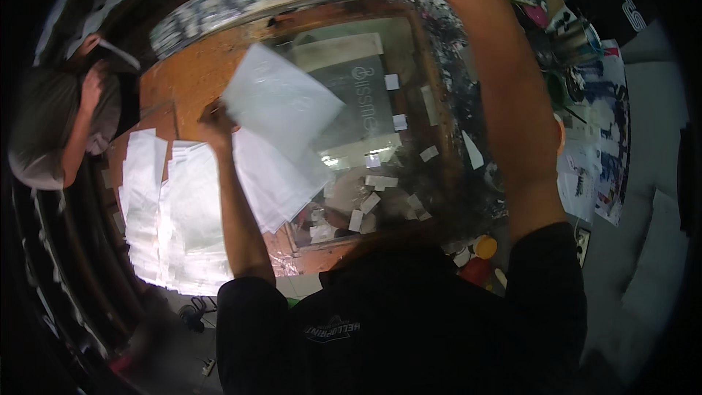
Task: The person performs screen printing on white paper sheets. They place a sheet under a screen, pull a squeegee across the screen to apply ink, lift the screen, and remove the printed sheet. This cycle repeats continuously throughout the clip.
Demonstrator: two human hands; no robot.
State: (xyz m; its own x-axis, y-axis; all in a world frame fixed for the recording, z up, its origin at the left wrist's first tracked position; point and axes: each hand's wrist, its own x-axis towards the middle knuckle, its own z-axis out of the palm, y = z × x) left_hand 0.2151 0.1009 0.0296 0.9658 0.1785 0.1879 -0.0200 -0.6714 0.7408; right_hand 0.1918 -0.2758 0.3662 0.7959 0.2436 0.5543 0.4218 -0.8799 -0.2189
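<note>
My left hand (pixel 216 118) grips the left corner of a thin white sheet (pixel 281 99), with fingers closed on it. The raised sheet is tilted and slightly smeared by motion; whether it is paper or a flat bag I cannot tell. It partly covers a dark grey rectangle with pale lettering (pixel 358 95) on the glass-topped work surface (pixel 409 44). More white sheets (pixel 267 183) lie fanned beneath it, beside my left forearm. My right arm (pixel 504 80) reaches up and bends left along the upper edge, where the hand is cut off.
Stacks of white sheets (pixel 194 197) lie at the table's left. Small white paper pieces (pixel 369 201) are scattered on the glass. A paint-splashed frame (pixel 270 4) spans the far side. Another person (pixel 66 117) is at the left. Cans (pixel 578 40) stand at the right.
</note>
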